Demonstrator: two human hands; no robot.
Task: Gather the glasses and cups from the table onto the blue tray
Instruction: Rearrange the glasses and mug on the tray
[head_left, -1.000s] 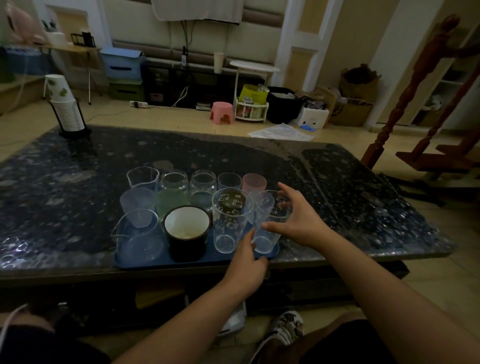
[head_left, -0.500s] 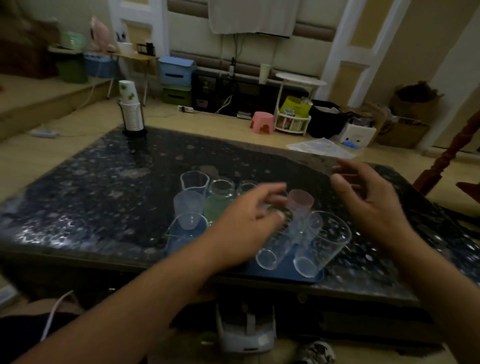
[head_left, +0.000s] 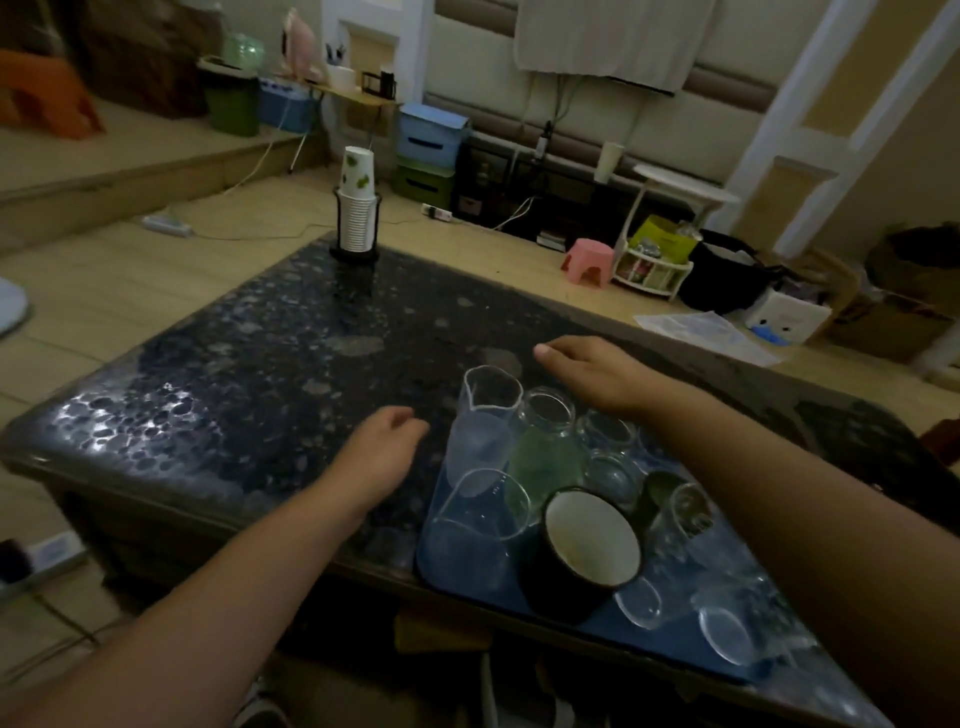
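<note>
The blue tray (head_left: 670, 636) lies at the near right edge of the dark stone table (head_left: 260, 374). On it stand several clear glasses, a clear spouted beaker (head_left: 488, 410), a green-tinted jar (head_left: 545, 447) and a black mug with a white inside (head_left: 587, 551). My left hand (head_left: 379, 457) hovers over the bare table just left of the tray, fingers loosely curled, holding nothing. My right hand (head_left: 592, 369) reaches over the tray's far end, behind the beaker, palm down and empty. My right forearm hides the tray's right side.
A stack of paper cups in a black holder (head_left: 357, 218) stands at the table's far corner. On the floor beyond are a pink stool (head_left: 587, 260), a white rack, boxes and a power strip. A step rises at the far left.
Both hands have let go of the two glasses at the tray's front. The view has swung left. My left hand moved off the tray to its left; my right hand reached over its far end.
</note>
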